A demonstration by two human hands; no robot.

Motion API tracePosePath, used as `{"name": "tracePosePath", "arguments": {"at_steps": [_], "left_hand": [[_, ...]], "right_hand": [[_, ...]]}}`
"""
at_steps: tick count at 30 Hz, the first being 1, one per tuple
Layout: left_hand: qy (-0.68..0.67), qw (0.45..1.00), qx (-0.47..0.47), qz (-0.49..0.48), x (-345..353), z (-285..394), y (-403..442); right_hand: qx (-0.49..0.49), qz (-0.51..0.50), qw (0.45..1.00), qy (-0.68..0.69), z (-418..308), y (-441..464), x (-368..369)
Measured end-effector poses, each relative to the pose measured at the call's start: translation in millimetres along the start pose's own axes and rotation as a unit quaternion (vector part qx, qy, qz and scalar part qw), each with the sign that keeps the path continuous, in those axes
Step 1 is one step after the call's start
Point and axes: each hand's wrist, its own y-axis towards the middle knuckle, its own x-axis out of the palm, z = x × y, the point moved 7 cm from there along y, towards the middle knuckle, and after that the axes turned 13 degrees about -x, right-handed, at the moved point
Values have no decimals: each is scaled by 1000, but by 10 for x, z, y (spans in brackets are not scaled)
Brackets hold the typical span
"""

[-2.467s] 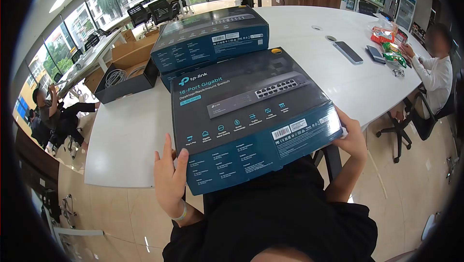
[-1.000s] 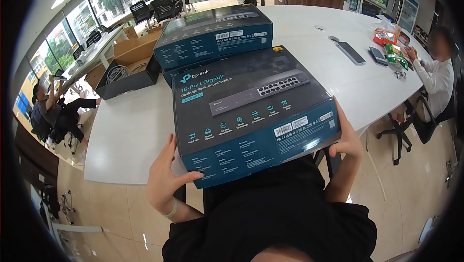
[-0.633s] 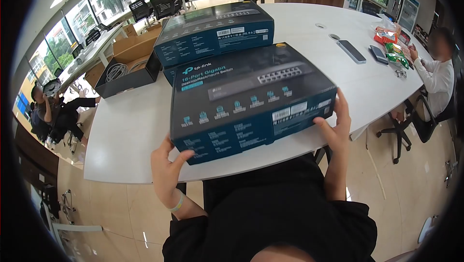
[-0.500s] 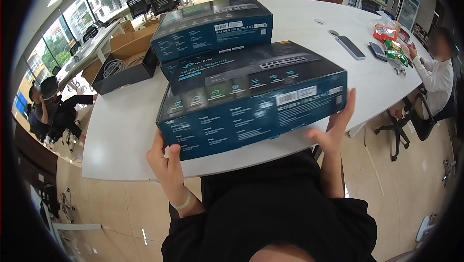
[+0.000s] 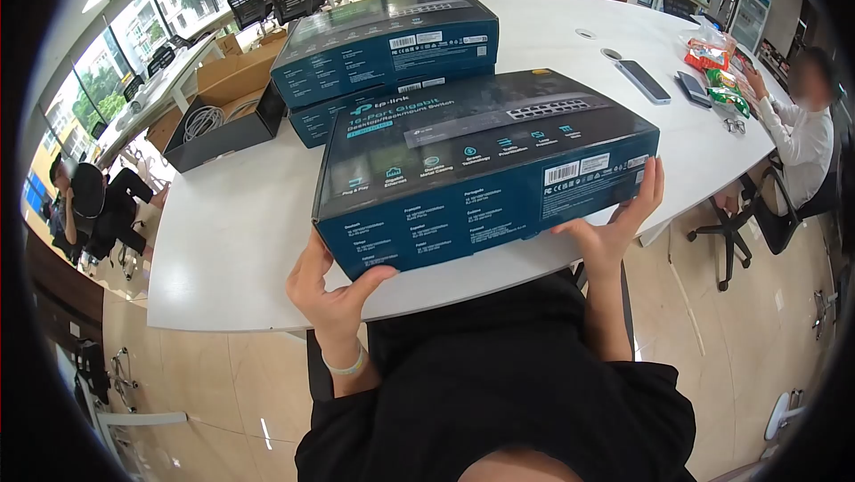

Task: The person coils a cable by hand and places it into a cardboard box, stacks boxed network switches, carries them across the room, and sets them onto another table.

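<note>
Item 1, switch box (image 5: 481, 179): one dark TP-Link carton, pictured face up, between the fingers of the two hands, over the near side of the table (image 5: 232, 268); whether its underside touched the tabletop could not be told.

Item 2, left hand (image 5: 334, 293): fingers closed about the box's near left corner, thumb at the lower front edge.

Item 3, right hand (image 5: 616, 231): fingers set against the right end, thumb stretched to the lower front edge; both hands held the box.

Item 4, upper box (image 5: 383, 48): stacked on the lower box (image 5: 310, 124), beyond the left fingers.

Item 5, open carton (image 5: 209, 153): contained coiled cable (image 5: 205, 123); farther out, left of the left fingers.

Step, as judged: positioning by hand. The next move seemed to call for even support at both ends.

Change: two and a half seconds earlier the box overhung the table's near edge; now bare tabletop showed before it, and it had shifted rightward, exposing more of the lower box.
</note>
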Motion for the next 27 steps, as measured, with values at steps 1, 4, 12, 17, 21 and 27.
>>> {"name": "tracePosePath", "arguments": {"at_steps": [1, 4, 12, 17, 21, 27], "left_hand": [[10, 1000, 7, 22, 15, -15, -17], [34, 997, 40, 59, 18, -2, -28], [73, 983, 137, 98, -87, 168, -99], [72, 984, 130, 97, -59, 144, -101], [103, 976, 171, 90, -53, 171, -127], [109, 965, 227, 70, -39, 210, -168]], "right_hand": [[3, -3, 1000, -9, 12, -3, 17], [-1, -9, 999, -32, -5, 13, 40], [-48, 29, 998, -41, -87, 52, -61], [-44, 83, 994, -48, -96, 52, -118], [-41, 90, 994, -49, -103, 63, -129], [-17, 124, 992, 8, -41, 50, -168]]}}
